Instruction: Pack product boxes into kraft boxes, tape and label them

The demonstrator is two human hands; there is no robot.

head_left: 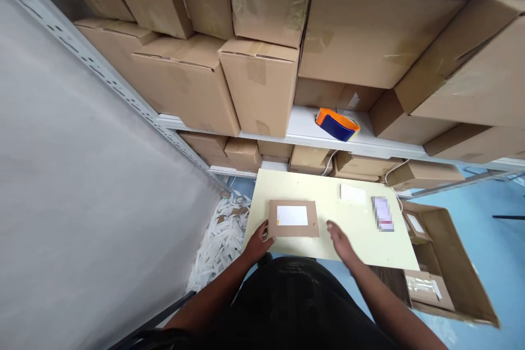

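A small flat cardboard box (293,231) with a white label (292,215) on top lies on the pale yellow table (328,249). My left hand (259,243) grips its near left corner, with the thumb at the front edge and the fingers along the left side. To the right of the box, my right hand (339,239) hovers over the table, apart from the box. Its fingers are stretched out and it holds nothing. Farther back on the table are a white stack that looks like labels or paper (353,194) and a blurred-out flat item (383,214).
Shelves (305,126) full of cardboard boxes (262,85) stand behind the table. An orange and blue band-like roll (337,124) sits on one shelf. At right, a large open carton (463,268) contains smaller boxes. White paper strips (217,235) cover the floor by the left wall.
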